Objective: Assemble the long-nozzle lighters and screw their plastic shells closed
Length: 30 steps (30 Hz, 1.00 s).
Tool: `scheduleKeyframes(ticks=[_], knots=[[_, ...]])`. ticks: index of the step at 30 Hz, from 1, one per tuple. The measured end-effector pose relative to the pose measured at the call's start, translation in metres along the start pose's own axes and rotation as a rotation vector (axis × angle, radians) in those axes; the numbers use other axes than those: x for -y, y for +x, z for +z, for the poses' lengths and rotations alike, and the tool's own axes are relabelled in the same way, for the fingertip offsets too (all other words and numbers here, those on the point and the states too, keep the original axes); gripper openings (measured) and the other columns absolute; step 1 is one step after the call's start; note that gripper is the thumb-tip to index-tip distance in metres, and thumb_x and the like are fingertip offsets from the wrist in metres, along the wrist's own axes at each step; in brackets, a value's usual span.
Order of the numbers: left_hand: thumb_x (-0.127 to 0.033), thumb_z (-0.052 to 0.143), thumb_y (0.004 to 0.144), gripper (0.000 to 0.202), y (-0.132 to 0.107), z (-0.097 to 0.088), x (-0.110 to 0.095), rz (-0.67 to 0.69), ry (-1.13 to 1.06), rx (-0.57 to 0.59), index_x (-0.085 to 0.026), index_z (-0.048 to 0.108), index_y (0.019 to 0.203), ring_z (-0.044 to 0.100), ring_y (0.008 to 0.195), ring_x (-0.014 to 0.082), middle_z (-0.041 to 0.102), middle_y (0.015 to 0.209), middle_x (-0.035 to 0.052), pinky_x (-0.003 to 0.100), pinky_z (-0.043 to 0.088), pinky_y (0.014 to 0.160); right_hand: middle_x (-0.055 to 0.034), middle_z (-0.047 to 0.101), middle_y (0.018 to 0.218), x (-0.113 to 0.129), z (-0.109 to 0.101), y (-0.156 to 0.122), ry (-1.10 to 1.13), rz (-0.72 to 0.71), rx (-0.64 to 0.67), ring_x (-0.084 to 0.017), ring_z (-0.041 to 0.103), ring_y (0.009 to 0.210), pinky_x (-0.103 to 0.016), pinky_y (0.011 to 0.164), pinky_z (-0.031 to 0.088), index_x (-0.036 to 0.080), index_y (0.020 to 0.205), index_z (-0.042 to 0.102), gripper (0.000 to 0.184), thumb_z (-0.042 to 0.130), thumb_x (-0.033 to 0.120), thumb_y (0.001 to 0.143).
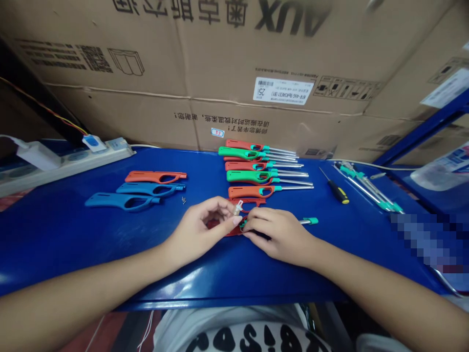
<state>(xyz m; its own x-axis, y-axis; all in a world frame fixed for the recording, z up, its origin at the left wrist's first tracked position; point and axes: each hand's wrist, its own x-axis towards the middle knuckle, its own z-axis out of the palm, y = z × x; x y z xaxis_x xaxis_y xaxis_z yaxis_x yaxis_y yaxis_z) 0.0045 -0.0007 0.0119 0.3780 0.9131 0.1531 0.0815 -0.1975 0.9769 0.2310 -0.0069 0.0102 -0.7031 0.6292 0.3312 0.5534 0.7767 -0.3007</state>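
Note:
My left hand (205, 225) pinches a small whitish lighter part (238, 208) between thumb and fingertips. Just to its right, my right hand (282, 232) is closed, fingertips down at a small green piece (243, 222); what they grip is hidden. Beneath both hands lies a red lighter casing half (234, 232), mostly covered. Behind them is another red casing half (256, 201). A metal tube with a green end (310, 221) sticks out past my right hand. Several red and green gas lighters (252, 191) with metal nozzles lie in a column beyond.
Blue and orange lighter casings (122, 201) lie at left, with tiny screws (183, 200) nearby. At right are a black-and-yellow screwdriver (335, 188) and several green-ended metal tubes (370, 188). A power strip (98, 155) sits at far left. A large cardboard box (146, 112) stands behind the blue table (91, 239).

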Motion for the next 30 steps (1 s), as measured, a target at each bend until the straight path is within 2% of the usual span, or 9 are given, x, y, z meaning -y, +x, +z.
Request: scheduleKeyframes(ticks=[5, 10, 16, 21, 30], knots=[[-0.038, 0.073, 0.085, 0.022, 0.002, -0.002, 0.003, -0.06, 0.06, 0.018, -0.018, 0.065, 0.089, 0.058, 0.073, 0.0126, 0.063, 0.082, 0.0001, 0.024, 0.049, 0.065, -0.0031, 0.071, 0.087, -0.004, -0.003, 0.001, 0.26, 0.072, -0.121, -0.012, 0.064, 0.075, -0.022, 0.067, 0.047, 0.018, 0.094, 0.07, 0.007, 0.063, 0.019, 0.094], [-0.04, 0.072, 0.085, 0.025, 0.003, -0.004, 0.003, -0.088, 0.111, 0.05, -0.017, 0.066, 0.09, 0.059, 0.071, 0.014, 0.065, 0.081, 0.0019, 0.026, 0.049, 0.064, -0.0026, 0.067, 0.076, -0.004, -0.003, 0.002, 0.423, 0.118, -0.168, -0.008, 0.047, 0.054, -0.021, 0.054, 0.04, 0.015, 0.09, 0.072, 0.011, 0.065, 0.023, 0.092], [-0.041, 0.07, 0.087, 0.026, 0.003, -0.004, 0.003, -0.067, 0.174, 0.066, -0.017, 0.069, 0.096, 0.062, 0.073, 0.0154, 0.069, 0.087, 0.0045, 0.027, 0.05, 0.065, 0.0022, 0.059, 0.064, -0.01, 0.001, 0.004, 0.713, 0.337, -0.038, -0.007, 0.046, 0.05, -0.019, 0.048, 0.037, 0.015, 0.09, 0.071, 0.018, 0.067, 0.033, 0.091], [-0.04, 0.07, 0.088, 0.024, 0.002, -0.004, 0.001, -0.023, 0.238, 0.07, -0.017, 0.07, 0.094, 0.058, 0.069, 0.0128, 0.066, 0.081, 0.0021, 0.022, 0.047, 0.059, 0.002, 0.061, 0.067, -0.016, -0.001, 0.007, 0.974, 0.497, 0.08, -0.006, 0.048, 0.048, -0.018, 0.045, 0.039, 0.015, 0.09, 0.066, 0.03, 0.069, 0.045, 0.088], [-0.038, 0.071, 0.088, 0.022, 0.002, -0.004, -0.002, -0.004, 0.265, 0.076, -0.017, 0.071, 0.095, 0.058, 0.068, 0.0122, 0.067, 0.081, 0.0018, 0.021, 0.046, 0.058, 0.0031, 0.06, 0.066, -0.014, -0.006, 0.01, 1.027, 0.52, 0.074, -0.004, 0.046, 0.045, -0.018, 0.042, 0.035, 0.015, 0.089, 0.065, 0.036, 0.069, 0.05, 0.087]])
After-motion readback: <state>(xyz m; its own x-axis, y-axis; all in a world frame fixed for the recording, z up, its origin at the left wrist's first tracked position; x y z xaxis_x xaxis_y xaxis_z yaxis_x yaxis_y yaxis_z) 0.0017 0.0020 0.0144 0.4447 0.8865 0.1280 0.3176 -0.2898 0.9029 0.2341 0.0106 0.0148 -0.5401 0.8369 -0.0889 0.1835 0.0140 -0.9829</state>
